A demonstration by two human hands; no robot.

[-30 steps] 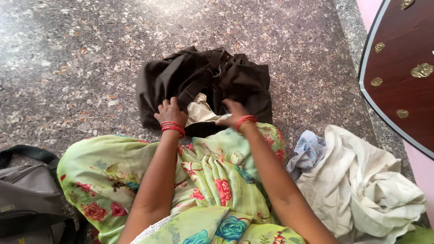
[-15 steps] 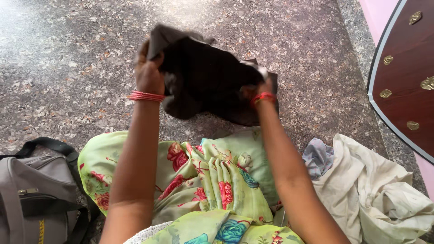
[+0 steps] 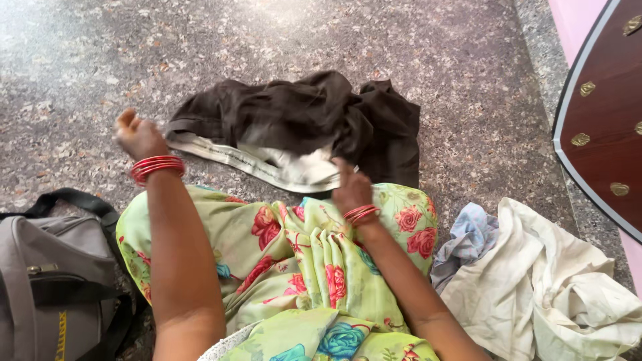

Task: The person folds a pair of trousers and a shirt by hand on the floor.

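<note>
A dark brown garment [image 3: 294, 117] lies spread on the speckled stone floor, its pale inner waistband turned up along the near edge. My left hand [image 3: 138, 136] hovers just left of the waistband's end, fingers loosely curled and holding nothing. My right hand [image 3: 350, 189] rests at the waistband's right end, fingers closed on the pale edge. Both wrists carry red bangles. My lap is covered by a green floral cloth [image 3: 301, 254].
A grey bag [image 3: 47, 281] with a black strap sits at the lower left. A heap of cream and pale blue clothes [image 3: 542, 281] lies at the lower right. A dark wooden door with brass studs [image 3: 605, 113] stands at the right.
The garment, held up in the air by both hands half a second ago, now lies spread on the floor. My left hand has let go and moved left.
</note>
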